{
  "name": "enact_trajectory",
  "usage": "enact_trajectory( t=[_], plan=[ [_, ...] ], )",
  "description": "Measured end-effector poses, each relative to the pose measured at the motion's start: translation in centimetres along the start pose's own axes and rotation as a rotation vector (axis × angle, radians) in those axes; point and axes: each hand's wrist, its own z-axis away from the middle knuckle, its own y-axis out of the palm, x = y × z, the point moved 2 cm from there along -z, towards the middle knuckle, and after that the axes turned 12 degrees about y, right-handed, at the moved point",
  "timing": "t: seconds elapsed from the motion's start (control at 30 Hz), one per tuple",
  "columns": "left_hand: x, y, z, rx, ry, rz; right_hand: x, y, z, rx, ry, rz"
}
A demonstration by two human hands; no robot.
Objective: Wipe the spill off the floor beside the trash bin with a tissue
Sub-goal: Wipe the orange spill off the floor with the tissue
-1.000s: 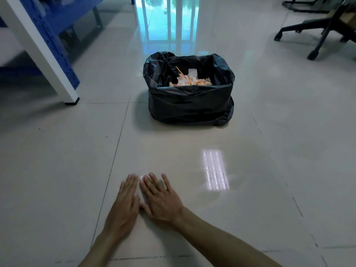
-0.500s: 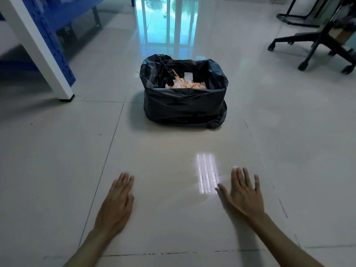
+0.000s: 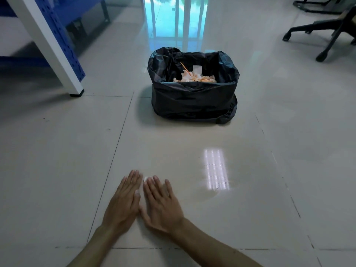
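Observation:
A black-bagged trash bin (image 3: 192, 101), part full of crumpled orange-stained tissues, stands on the pale tiled floor ahead of me. My left hand (image 3: 123, 203) lies flat on the floor in front of it with its fingers straight and nothing under it that I can see. My right hand (image 3: 161, 205) lies flat right beside it, thumbs nearly touching. It presses down a white tissue (image 3: 145, 178), of which only a small corner shows by its fingertips. A faint wet sheen of the spill (image 3: 210, 195) spreads on the tile to the right of my hands.
A white and blue table leg (image 3: 50, 49) stands at the far left. The black wheeled base of an office chair (image 3: 327, 29) is at the far right. A glass door reflects on the floor behind the bin.
My right hand has swept left across the floor with the tissue under it, from right of the light reflection back to beside my left hand. The left hand has stayed put.

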Motion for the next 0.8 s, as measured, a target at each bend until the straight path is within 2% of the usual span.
enact_trajectory(
  t=[0.13, 0.2, 0.3, 0.5, 0.57, 0.63, 0.8],
  plan=[
    [0.1, -0.2, -0.2, -0.016, -0.001, 0.019, -3.1, -0.7, 2.2, -0.036, -0.077, 0.063],
    [0.3, -0.2, -0.2, -0.025, -0.016, 0.028, -6.0, -1.4, 3.4, -0.049, -0.051, 0.076],
    [0.2, 0.0, -0.1, -0.012, -0.013, 0.024, -11.4, -3.0, 4.9, -0.075, 0.090, 0.062],
    [0.1, 0.0, 0.0, -0.005, -0.006, 0.002, -21.9, -5.6, 9.2, -0.034, 0.541, 0.219],
    [0.0, 0.0, 0.0, -0.001, -0.013, -0.006, -21.8, -5.5, 10.2, -0.008, 0.602, 0.202],
    [-0.3, 0.0, -0.2, 0.004, -0.018, -0.007, -20.0, -5.1, 10.4, -0.055, 0.614, 0.183],
    [-0.6, -0.1, -0.2, 0.005, -0.028, -0.007, -11.3, -3.2, 8.5, -0.141, 0.354, 0.068]
  ],
)
